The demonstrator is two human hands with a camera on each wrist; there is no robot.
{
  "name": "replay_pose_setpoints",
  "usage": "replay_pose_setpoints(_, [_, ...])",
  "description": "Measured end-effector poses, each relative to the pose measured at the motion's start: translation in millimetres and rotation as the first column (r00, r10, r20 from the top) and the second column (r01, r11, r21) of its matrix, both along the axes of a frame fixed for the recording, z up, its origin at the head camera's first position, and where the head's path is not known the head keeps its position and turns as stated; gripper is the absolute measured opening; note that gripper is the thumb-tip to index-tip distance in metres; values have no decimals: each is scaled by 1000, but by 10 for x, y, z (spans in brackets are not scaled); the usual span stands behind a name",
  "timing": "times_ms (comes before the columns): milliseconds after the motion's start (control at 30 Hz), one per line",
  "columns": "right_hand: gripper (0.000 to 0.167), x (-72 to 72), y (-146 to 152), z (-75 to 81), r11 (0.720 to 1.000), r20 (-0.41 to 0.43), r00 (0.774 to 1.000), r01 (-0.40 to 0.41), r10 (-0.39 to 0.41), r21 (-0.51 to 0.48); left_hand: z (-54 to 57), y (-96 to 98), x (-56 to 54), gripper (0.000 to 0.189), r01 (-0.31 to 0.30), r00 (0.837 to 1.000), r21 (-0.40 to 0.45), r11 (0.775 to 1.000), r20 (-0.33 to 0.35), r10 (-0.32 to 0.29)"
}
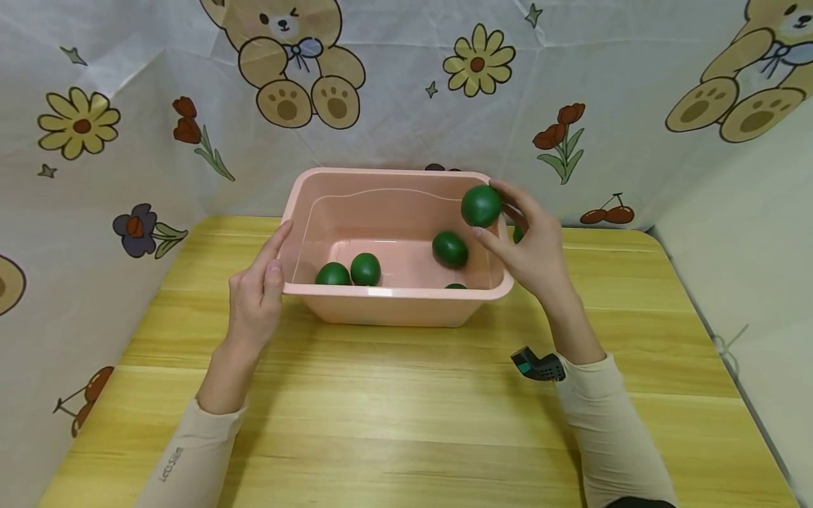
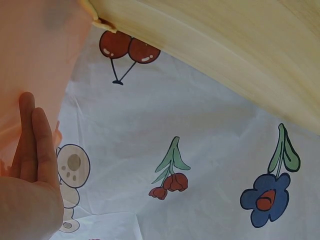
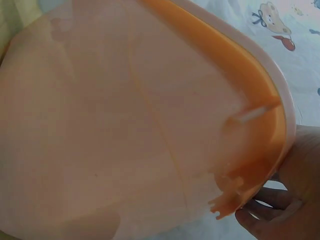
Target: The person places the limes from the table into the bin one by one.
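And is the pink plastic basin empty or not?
Not empty: the head view shows green balls lying inside the pink basin.

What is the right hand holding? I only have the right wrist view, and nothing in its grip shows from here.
Observer: In the head view, the right hand pinches a round green object at the right end of the pink basin.
Operator: Anything inside the basin?
Observer: Yes, at least four more round green objects show inside, one of them almost hidden by the near wall.
Operator: What's happening at the left end?
Observer: The left hand is there, its fingers resting against the outside of the basin.
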State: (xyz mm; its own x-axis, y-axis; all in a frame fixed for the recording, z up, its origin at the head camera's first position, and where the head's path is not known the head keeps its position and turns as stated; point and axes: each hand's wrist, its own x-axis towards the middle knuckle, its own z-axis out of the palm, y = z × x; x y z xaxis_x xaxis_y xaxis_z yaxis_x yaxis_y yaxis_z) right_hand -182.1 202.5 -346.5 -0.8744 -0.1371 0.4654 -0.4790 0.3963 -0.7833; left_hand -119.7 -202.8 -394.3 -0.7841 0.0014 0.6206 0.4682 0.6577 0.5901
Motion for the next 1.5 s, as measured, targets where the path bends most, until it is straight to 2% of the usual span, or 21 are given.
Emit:
replay_pose_setpoints(200, [55,-10,-2,-14,998,17,1000,-2,3,-70,9,5,0,52,-6,1000,1,1000,-3,6])
replay_pose_setpoints(333, [51,-26,0,-18,997,10,1000,11,-10,-74,4,8,-4,52,-10,1000,5,1000,-8,10])
replay_pose_setpoints(467, [47,-39,21,-16,996,4,999,42,-42,-73,-4,5,-9,52,-8,1000,4,1000,-8,8])
replay_pose_setpoints(667, [43,-64,93,-31,987,18,991,134,-133,-84,-5,12,-9,52,-5,1000,4,1000,-9,5])
replay_pose_setpoints(967, [36,-70,143,-3,974,28,985,173,-171,-143,-6,7,-10,52,-3,1000,-7,1000,-22,2])
replay_pose_setpoints(1067, [37,-129,209,-78,970,48,978,207,-202,-131,-3,7,-9,52,0,1000,-9,1000,-21,0])
replay_pose_setpoints(1300, [40,-346,428,-372,958,85,963,266,-257,-110,6,18,-14,52,4,999,-3,1000,-40,-4])
replay_pose_setpoints(1500, [42,-418,537,-500,947,115,949,304,-292,-106,10,14,-11,52,4,999,-2,1000,-39,-4])
